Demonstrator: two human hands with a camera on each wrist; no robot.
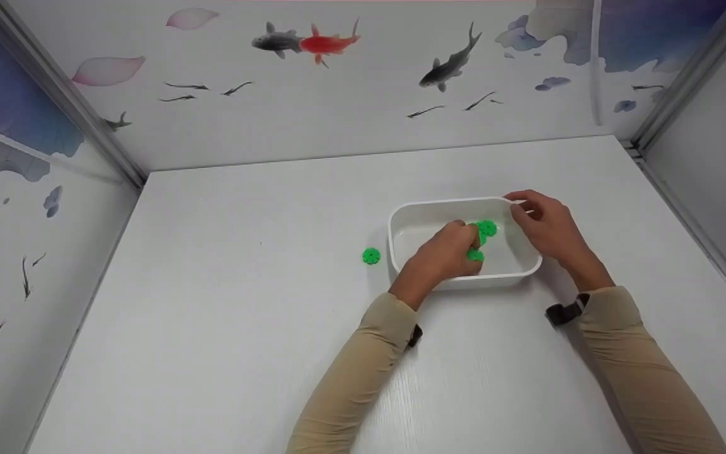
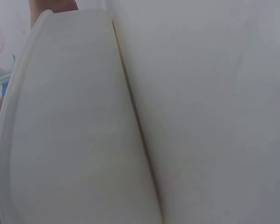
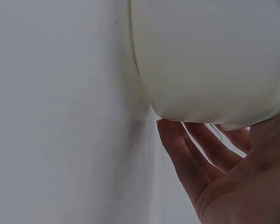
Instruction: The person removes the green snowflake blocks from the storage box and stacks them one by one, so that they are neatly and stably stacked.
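Tan sleeves lie nearest. Left hand pinches a green notched disc — a loose pinch could drop it; right hand grips the white tub.

So you've got one table, one white tray, one green disc outside it, at least two green pieces inside (exact count's hidden), plus one left hand and one right hand.
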